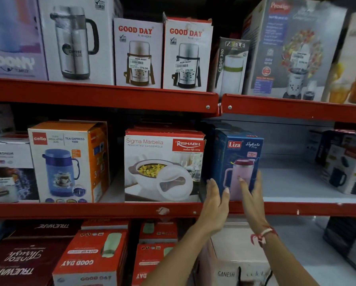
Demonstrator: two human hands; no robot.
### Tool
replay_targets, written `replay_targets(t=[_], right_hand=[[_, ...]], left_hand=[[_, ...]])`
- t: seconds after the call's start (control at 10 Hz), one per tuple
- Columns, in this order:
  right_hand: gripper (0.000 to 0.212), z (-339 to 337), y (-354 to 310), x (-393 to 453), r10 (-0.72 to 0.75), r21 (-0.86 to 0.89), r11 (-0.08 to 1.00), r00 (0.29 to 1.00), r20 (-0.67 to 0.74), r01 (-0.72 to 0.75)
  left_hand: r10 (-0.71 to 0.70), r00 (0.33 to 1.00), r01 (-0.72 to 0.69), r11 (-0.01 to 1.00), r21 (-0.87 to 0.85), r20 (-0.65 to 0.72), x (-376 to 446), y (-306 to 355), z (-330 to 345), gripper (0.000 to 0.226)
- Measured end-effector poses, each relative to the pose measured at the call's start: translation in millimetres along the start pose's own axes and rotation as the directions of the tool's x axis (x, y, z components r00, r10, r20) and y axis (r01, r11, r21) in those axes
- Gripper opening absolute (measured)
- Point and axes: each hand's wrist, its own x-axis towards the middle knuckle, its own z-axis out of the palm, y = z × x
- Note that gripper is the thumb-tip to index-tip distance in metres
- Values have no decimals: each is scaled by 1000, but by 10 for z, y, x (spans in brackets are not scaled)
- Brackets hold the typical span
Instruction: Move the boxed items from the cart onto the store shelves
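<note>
A blue Liza Hydrate Pro box (240,153) with a pink tumbler pictured on it stands upright on the middle shelf (309,209), just right of the Rishabh casserole box (162,166). My left hand (215,205) lies flat against the blue box's lower left corner, fingers straight. On the lower right of the box's front face rests my right hand (252,201), fingers spread; a red and white thread circles its wrist. Neither hand curls around the box. The cart is out of view.
Right of the blue box the grey middle shelf has bare room up to a black and white mug box (346,162). A Cello jug box (68,162) stands further left. Good Day flask boxes (162,52) fill the upper shelf; red boxes (92,254) crowd the lower one.
</note>
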Motion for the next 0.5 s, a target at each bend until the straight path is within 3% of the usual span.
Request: replay_targets(t=[0.1,0.3,0.4,0.5], right_hand=[[75,-88,41,-19,-23,-59,998,999,40,25],[66,-148,-24,-23,-38,-131,990,997,65,47],[69,-149,-61,-27,-32,-184,982,997,66,44],[78,-70,-303,-38,-109,-247,963,994,13,108]], left_hand=[[-88,995,87,996,27,42,74,27,66,62],[-116,989,109,992,69,96,25,64,2,69],[-103,989,95,993,72,110,-19,116,-98,72],[57,998,-54,996,76,-30,-123,250,-347,67]])
